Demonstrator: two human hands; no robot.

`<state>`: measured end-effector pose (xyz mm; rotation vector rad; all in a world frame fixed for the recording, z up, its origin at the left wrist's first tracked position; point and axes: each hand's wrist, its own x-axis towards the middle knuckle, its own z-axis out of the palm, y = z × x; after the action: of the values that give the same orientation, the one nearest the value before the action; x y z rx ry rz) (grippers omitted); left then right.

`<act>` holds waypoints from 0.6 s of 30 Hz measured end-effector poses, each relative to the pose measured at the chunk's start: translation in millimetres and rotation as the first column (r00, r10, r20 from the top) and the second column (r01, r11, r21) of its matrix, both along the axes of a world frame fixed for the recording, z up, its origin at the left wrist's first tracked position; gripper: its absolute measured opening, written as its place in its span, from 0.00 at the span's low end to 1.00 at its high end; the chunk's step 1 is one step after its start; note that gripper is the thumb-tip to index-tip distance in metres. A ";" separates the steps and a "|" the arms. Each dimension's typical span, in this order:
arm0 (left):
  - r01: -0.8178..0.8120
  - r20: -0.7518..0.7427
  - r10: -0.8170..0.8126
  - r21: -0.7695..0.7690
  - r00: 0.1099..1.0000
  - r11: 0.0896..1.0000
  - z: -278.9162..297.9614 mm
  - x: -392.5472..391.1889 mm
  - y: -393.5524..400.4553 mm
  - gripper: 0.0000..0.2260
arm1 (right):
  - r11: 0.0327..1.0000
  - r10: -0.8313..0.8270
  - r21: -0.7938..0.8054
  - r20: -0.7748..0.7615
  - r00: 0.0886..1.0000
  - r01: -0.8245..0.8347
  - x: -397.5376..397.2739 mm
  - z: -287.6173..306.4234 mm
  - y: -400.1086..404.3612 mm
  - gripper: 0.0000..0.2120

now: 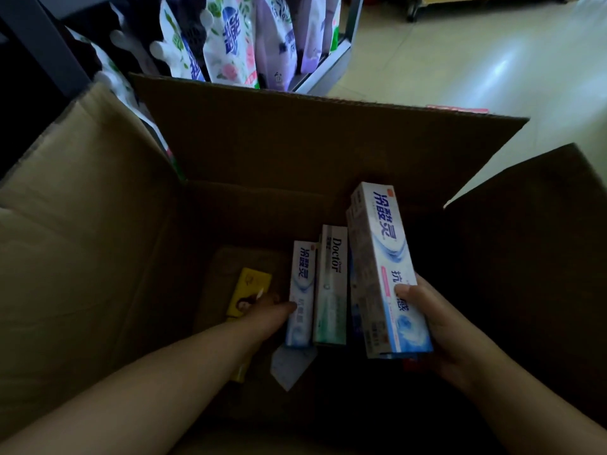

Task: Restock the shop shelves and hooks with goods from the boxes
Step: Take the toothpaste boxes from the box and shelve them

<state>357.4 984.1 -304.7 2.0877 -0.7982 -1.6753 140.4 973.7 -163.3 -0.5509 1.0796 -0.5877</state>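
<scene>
A big open cardboard box [269, 149] stands in front of me with its flaps up. My right hand [440, 326] grips a stack of blue-and-white toothpaste cartons [384, 257], thumb on the top face, raised inside the box. Deeper down my left hand [269, 310] reaches in, with its thumb against the side of another blue-and-white toothpaste carton [300, 290]; its fingers are hidden. A white-green "Doctor" carton [331, 284] lies beside that one. A yellow packet [249, 290] lies on the box floor, partly behind my left hand.
Behind the box, a low shop shelf [328, 64] holds several standing detergent refill pouches [236, 41]. Pale tiled floor [476, 67] stretches away at the upper right. A scrap of white paper [289, 366] lies in the box bottom.
</scene>
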 end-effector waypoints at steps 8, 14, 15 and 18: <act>-0.009 -0.199 0.020 0.054 0.980 0.998 -35.2 -17.3 20.2 0.29 | 1.000 0.002 -0.023 -0.074 0.997 -0.003 9.1 0.1 2.8 0.38; -0.079 -0.277 0.084 0.028 0.957 0.996 -39.2 -6.4 18.4 0.26 | 0.999 -0.051 -0.011 -0.045 0.998 0.050 14.4 4.6 5.1 0.33; -0.074 -0.321 0.091 0.064 0.943 0.995 -35.2 -5.1 17.9 0.27 | 0.998 -0.054 -0.015 -0.051 0.997 0.053 16.1 6.1 6.0 0.31; -0.027 -0.379 0.077 0.136 0.922 0.990 -30.4 -2.2 17.5 0.33 | 0.998 -0.063 -0.005 -0.055 0.997 0.063 16.8 4.1 5.4 0.28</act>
<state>355.2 1001.6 -335.0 1.7486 -0.5159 -2.0623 157.2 979.1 -159.3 -0.5396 1.1514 -0.6322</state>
